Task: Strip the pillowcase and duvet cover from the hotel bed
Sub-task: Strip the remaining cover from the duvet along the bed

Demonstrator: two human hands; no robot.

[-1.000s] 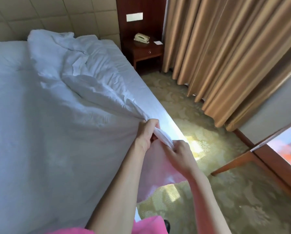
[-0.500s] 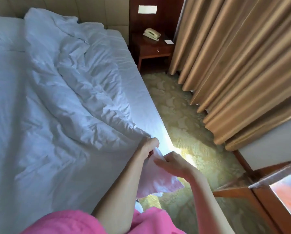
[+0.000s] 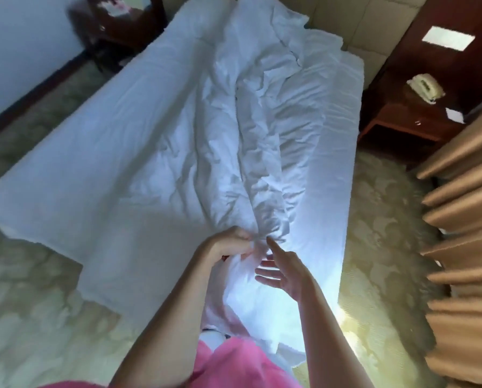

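clearly soft and light, the duvet cover [image 3: 262,141] is pinched at its foot edge by the left hand [image 3: 228,243], best gathered there, while the right hand [image 3: 283,268] is held open beside it.

You have one bed [image 3: 80,152] in front of you, with one crumpled white duvet cover [image 3: 262,130] on it. Two hands are in view, your left hand [image 3: 228,245] and your right hand [image 3: 286,271]. There are two wooden nightstands, one on the right [image 3: 402,121] and one at the far left [image 3: 122,21], one telephone [image 3: 426,86], and one curtain [image 3: 463,219].
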